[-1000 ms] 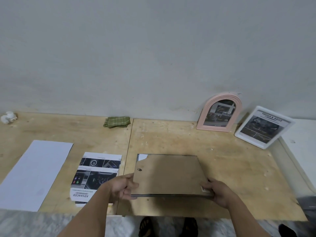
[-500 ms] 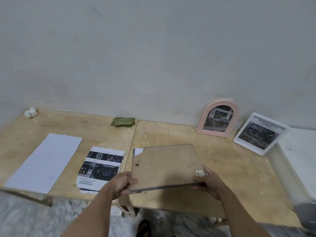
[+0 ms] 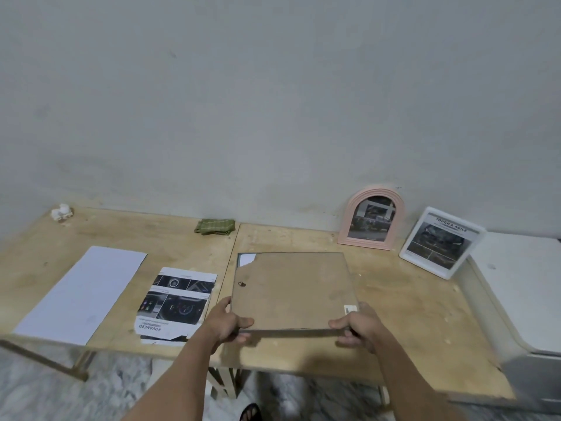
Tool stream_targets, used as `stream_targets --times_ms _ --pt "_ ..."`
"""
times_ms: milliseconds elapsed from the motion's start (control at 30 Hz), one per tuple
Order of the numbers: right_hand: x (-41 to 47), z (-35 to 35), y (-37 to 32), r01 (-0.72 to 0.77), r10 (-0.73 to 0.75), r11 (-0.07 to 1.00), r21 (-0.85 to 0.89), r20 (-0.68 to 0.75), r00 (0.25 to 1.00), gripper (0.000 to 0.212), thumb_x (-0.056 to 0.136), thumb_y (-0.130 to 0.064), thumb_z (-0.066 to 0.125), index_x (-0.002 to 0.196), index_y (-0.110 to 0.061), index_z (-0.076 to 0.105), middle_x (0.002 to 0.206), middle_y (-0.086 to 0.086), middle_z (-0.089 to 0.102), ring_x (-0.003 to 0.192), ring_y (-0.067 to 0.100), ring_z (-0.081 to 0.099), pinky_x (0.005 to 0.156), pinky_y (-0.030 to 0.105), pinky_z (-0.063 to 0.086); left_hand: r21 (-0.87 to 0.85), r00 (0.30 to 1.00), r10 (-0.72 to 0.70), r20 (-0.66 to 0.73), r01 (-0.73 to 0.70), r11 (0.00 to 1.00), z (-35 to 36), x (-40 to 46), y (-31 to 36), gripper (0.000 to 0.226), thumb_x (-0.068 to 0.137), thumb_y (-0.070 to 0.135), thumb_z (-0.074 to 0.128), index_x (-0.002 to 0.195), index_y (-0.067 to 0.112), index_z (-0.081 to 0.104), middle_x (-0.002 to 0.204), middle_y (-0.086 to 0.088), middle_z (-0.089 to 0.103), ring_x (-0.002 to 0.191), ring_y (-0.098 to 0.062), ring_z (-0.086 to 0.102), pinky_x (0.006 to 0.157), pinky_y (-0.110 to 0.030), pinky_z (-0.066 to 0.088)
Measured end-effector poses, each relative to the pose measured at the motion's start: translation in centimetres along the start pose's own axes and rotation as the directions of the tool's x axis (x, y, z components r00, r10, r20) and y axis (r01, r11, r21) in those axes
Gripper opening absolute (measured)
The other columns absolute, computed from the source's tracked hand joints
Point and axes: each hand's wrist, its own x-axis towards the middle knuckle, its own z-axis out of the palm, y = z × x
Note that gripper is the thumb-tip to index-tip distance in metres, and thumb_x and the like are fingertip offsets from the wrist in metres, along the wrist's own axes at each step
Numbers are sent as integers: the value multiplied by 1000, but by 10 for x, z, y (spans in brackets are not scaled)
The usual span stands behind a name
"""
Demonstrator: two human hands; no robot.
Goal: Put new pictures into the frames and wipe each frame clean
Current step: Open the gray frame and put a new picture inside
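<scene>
I hold a flat picture frame (image 3: pixel 293 288) back side up over the wooden table (image 3: pixel 409 323); its brown backing board has a broken corner at the upper left and a small hanger ring. My left hand (image 3: pixel 226 323) grips its near left corner. My right hand (image 3: pixel 356 326) grips its near right corner. A printed car picture (image 3: pixel 174 302) lies to the left of the frame. A green cloth (image 3: pixel 215 226) lies by the wall.
A white sheet (image 3: pixel 82 291) lies at the left. A pink arched frame (image 3: pixel 371 218) and a white frame (image 3: pixel 441 243) lean against the wall at the right. A white lump (image 3: pixel 62 211) sits at the far left corner. A white cabinet (image 3: pixel 525 299) adjoins the table's right.
The frame has been lifted off the table and held nearly level in both hands. The camera has pulled back and up.
</scene>
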Motion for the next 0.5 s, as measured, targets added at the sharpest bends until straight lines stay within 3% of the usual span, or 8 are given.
stream_targets --times_ms 100,167,233,300,367,400,467,500 --pt "-5 -5 -4 -16 16 1000 15 43 999 55 73 0 76 118 -4 44 73 12 53 49 17 49 66 46 58 -20 1000 -8 14 8 1000 -3 3 0 65 80 -13 71 135 14 48 119 -20 67 84 -40 72 58 -37 61" --pt "-9 -9 -9 7 -13 990 143 42 999 38 88 -8 65 122 -5 46 94 16 61 65 28 64 59 42 60 -46 1000 -4 24 5 999 -4 6 3 66 80 -11 72 138 13 49 119 -18 68 94 -40 72 64 -37 62" --pt "-14 -11 -22 74 -78 955 287 2 997 28 94 -11 57 121 -3 52 103 20 63 72 37 67 54 42 60 -38 1000 17 9 -16 999 -3 3 14 69 81 -2 75 142 14 47 119 -15 69 97 -35 71 65 -36 59" --pt "-22 -9 -42 183 -164 941 285 -90 982 24 93 -10 58 117 -3 57 100 21 66 62 35 69 51 43 60 148 994 77 -74 -65 987 5 1 32 86 75 21 81 150 16 39 130 -13 63 105 -32 66 82 -39 57" --pt "-30 1 -65 315 -281 937 151 -210 936 21 91 -11 60 112 -9 61 94 18 68 57 34 69 54 46 60 439 970 211 -122 -138 888 18 -3 57 101 70 42 79 155 13 33 148 -14 47 129 -33 53 105 -41 46" --pt "-36 9 -78 386 -364 922 22 -287 886 19 89 -14 60 108 -13 63 91 16 70 57 33 69 57 46 60 488 950 289 -121 -196 850 29 -7 71 92 76 43 76 153 11 37 149 -13 46 132 -31 50 106 -39 43" --pt "-47 32 -101 477 -574 818 -321 -405 712 19 86 -21 59 102 -16 67 85 12 71 64 31 69 64 40 59 461 922 385 -42 -324 826 53 -20 104 62 89 47 67 138 10 54 130 -7 60 117 -26 59 95 -35 45" --pt "-53 45 -108 489 -676 730 -477 -399 620 19 86 -22 58 102 -15 67 84 11 71 70 31 67 66 36 56 417 913 409 11 -376 828 66 -27 120 53 90 52 63 125 12 63 118 -5 66 105 -23 63 88 -34 48"
